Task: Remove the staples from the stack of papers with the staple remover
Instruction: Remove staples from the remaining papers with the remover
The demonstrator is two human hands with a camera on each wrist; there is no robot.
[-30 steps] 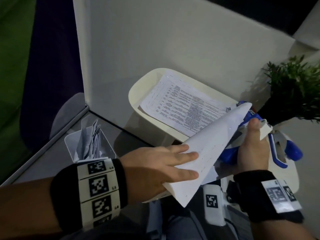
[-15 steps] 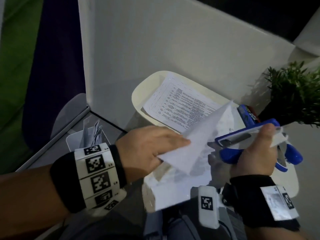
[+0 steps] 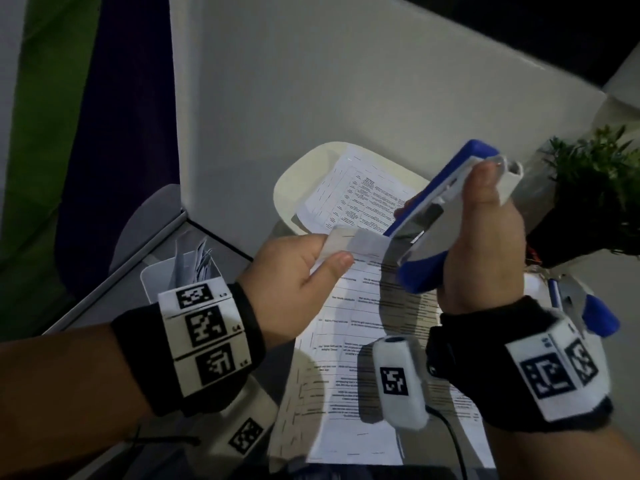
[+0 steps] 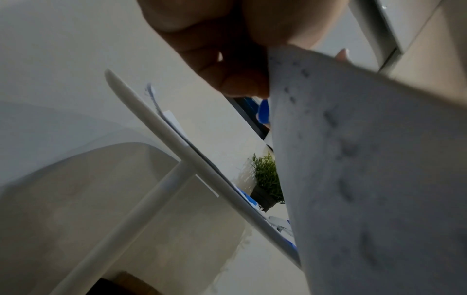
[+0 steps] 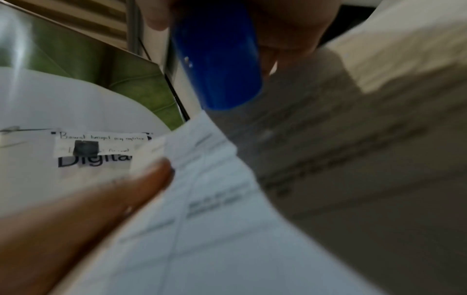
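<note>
Papers point(image 3: 363, 362) hang in front of us in the head view, a printed stack that our left hand point(image 3: 298, 282) pinches at its folded-over top corner, thumb on the near face and fingers behind. From the left wrist view we see those fingers point(image 4: 227, 65) curled against the back of the sheet point(image 4: 379, 159).

Our right hand point(image 3: 485, 251) is clenched round the blue and white staple remover point(image 3: 446, 216), thumb pressed along its white upper side. The tool tilts up and away from us, its lower metal end touching or just beside the pinched corner; we cannot tell whether it bites into the paper. In the right wrist view its blue body point(image 5: 217, 59) sits just above the corner, beside our left thumb point(image 5: 126, 195).

Behind the hands a white tray point(image 3: 294, 188) carries another printed sheet point(image 3: 353, 199). A potted plant point(image 3: 595, 188) stands to the right, a blue-handled tool point(image 3: 588, 313) lies past our right wrist, and a small white bin point(image 3: 152, 275) holding paper scraps sits to the left on the surface.
</note>
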